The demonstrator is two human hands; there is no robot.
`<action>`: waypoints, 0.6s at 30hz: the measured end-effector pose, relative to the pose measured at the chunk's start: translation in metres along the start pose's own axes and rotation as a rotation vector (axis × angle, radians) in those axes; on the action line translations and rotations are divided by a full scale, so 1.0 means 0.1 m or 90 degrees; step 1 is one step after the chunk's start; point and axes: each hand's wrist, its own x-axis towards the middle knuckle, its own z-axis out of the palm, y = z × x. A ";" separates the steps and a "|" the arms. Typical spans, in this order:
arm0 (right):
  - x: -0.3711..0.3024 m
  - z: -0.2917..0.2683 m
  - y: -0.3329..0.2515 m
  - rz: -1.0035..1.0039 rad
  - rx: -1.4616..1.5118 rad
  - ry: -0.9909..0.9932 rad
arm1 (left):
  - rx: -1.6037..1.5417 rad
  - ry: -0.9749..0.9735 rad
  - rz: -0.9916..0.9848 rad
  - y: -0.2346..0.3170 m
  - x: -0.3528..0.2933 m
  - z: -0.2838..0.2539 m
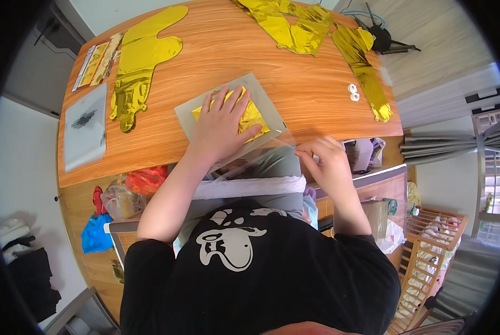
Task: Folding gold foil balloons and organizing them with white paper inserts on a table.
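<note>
A folded piece of gold foil [255,118] lies in or on a flat plastic bag [186,116] with a greyish back, set askew near the table's front edge; which of the two I cannot tell. My left hand [221,125] rests flat over the foil with its fingers spread. At the bag's lower right corner, my right hand [327,161] pinches the edge of its clear film. That clear part of the bag hangs past the table edge above my lap.
Flat gold foil balloons [141,53] lie at the table's far left, with more gold foil [297,30] far right. A stack of clear bags [85,128] sits at the left edge. Small white rolls [354,92] and a black stand [381,39] are on the right.
</note>
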 end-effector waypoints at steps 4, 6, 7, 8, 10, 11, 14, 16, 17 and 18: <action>-0.05 0.13 -0.04 0.018 -0.059 0.037 | -0.003 -0.002 -0.001 -0.01 0.00 0.00; -0.06 0.17 -0.11 0.028 -0.094 0.080 | -0.008 0.002 0.003 -0.01 -0.01 0.00; -0.05 0.20 -0.13 0.028 -0.093 0.081 | -0.008 0.002 0.003 -0.01 -0.02 0.00; -0.04 0.23 -0.15 0.028 -0.128 0.110 | -0.007 0.005 0.003 0.00 -0.02 0.00; 0.00 0.31 -0.18 0.028 -0.162 0.140 | -0.006 0.008 0.004 0.00 -0.02 0.00; 0.03 0.36 -0.18 0.023 -0.167 0.162 | -0.004 0.011 0.006 0.01 -0.03 0.00; 0.18 0.52 -0.20 0.020 -0.179 0.190 | 0.004 0.024 0.013 0.00 -0.02 0.01; 0.17 0.59 -0.18 0.022 -0.186 0.197 | 0.009 0.034 0.018 0.00 -0.03 0.01; 0.17 0.65 -0.15 0.034 -0.166 0.203 | 0.009 0.027 0.011 0.00 -0.02 0.00; 0.16 0.70 -0.12 0.046 -0.145 0.210 | 0.008 0.020 0.005 0.00 -0.02 -0.01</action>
